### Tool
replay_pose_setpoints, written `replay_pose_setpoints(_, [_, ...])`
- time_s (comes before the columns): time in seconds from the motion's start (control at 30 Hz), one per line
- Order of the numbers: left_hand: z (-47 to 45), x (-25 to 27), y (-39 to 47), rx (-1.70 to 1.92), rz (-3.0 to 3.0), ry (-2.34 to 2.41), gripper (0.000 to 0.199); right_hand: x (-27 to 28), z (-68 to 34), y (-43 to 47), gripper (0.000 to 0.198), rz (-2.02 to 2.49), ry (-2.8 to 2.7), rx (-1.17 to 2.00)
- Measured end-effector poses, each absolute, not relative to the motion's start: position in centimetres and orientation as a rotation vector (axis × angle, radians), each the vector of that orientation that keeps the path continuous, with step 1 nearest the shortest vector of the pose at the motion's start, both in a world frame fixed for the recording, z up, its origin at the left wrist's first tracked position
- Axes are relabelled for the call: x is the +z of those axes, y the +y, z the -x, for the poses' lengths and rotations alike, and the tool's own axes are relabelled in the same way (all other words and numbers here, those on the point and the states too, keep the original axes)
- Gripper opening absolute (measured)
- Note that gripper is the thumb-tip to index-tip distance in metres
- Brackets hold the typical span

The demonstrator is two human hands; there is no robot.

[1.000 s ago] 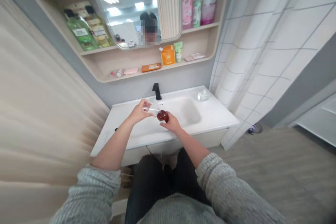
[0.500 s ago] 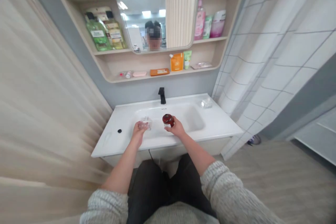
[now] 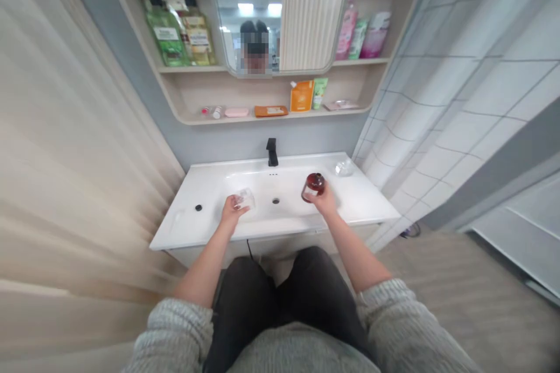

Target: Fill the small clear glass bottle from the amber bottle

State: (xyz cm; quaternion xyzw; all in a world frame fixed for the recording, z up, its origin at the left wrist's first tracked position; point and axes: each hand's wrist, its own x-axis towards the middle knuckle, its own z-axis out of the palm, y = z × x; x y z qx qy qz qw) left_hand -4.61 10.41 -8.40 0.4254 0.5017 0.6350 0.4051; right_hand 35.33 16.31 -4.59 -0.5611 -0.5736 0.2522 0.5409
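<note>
My left hand (image 3: 230, 214) is closed round a small clear container (image 3: 246, 199), tilted over the left side of the white sink basin (image 3: 289, 218). Whether it is glass or plastic I cannot tell. In my right hand (image 3: 325, 200) is a reddish-brown see-through bottle (image 3: 312, 185) with a pale label, held above the basin's right side. Its short neck points up and away from me. Fingers wrap its near side and hide part of it. Between the two hands the drain (image 3: 275, 201) shows.
Behind the basin stands a black faucet (image 3: 272, 152). A clear object (image 3: 344, 168) lies on the counter's back right. Above are a mirror (image 3: 249, 6) and shelves with a green bottle (image 3: 168, 35), an orange pouch (image 3: 301, 97) and an orange packet (image 3: 271, 111). Curtains hang on both sides.
My right hand has moved to the right with the brown bottle, uncovering the drain. My left hand stays at the left with the clear container, turned a little. The view has shifted slightly.
</note>
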Motion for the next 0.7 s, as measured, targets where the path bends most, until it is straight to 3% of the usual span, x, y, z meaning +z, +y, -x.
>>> replay_pose_setpoints(0.3, [4.2,-8.1,10.1,1.521,-1.076,1.268,0.073,-4.5,-50.8,17.7,0.077,1.557,-1.106,0.428])
replay_pose_setpoints(0.7, [4.0,-7.6,9.8,1.493,-1.08,1.304,0.075,-7.1,-54.6,18.7,0.084,1.656,-1.062,0.32])
